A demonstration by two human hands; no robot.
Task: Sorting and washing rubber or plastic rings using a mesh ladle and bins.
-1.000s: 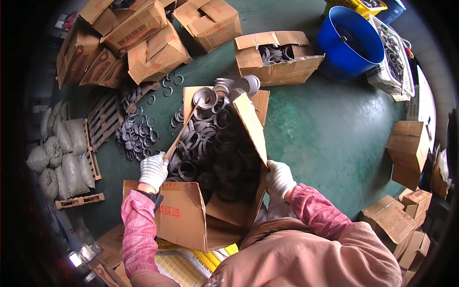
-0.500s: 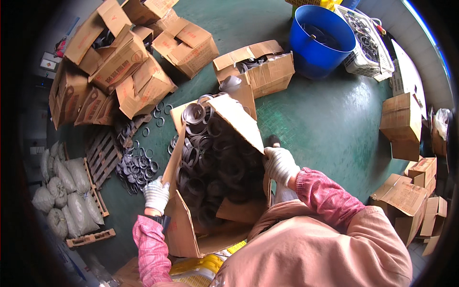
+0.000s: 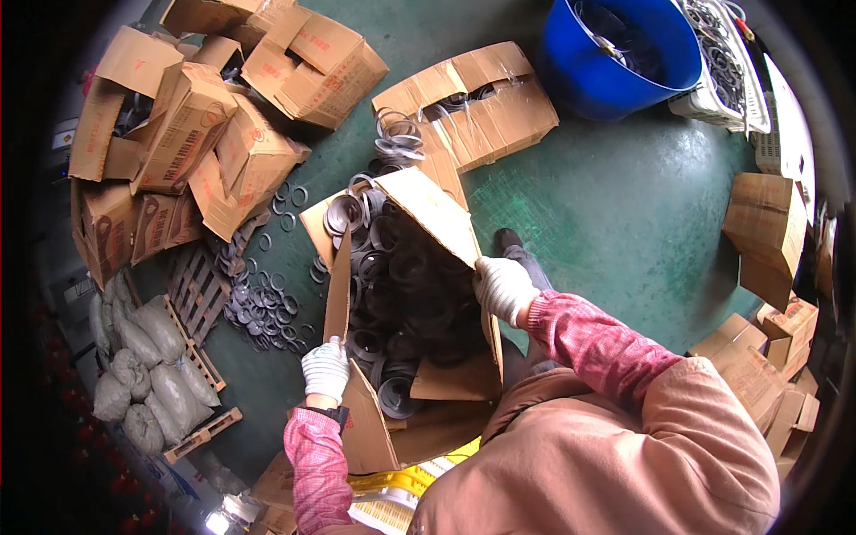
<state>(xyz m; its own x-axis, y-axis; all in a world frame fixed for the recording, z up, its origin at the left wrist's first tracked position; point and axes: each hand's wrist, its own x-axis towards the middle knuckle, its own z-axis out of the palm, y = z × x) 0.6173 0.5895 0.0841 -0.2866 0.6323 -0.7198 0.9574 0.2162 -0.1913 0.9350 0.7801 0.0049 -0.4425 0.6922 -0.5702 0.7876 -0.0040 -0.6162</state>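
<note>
A cardboard box (image 3: 364, 428) with its flaps up stands in front of me, tilted away. It holds many dark grey rings (image 3: 401, 267), some at its far opening. My left hand (image 3: 325, 370), in a white knitted glove, is closed on the box's left wall. My gloved right hand (image 3: 505, 287) grips the right side at the long raised flap (image 3: 430, 212). Just beyond the far opening, loose rings (image 3: 398, 138) lie or tumble beside another carton (image 3: 490, 116), which also has rings in it. Shadow hides the box's deeper inside.
Loose rings (image 3: 263, 308) litter the green floor at left, near a wooden pallet (image 3: 198, 290). Filled sacks (image 3: 178, 397) and stacked cartons (image 3: 183, 125) stand left. A blue tub (image 3: 593, 76) and white crate (image 3: 758, 107) are far right; cartons (image 3: 753, 370) sit nearer right. Below is a yellow crate (image 3: 410, 481).
My view has shifted. Rings beyond the box's far opening have changed arrangement, and one shows clearly at its near end. Both hands keep their hold on the box.
</note>
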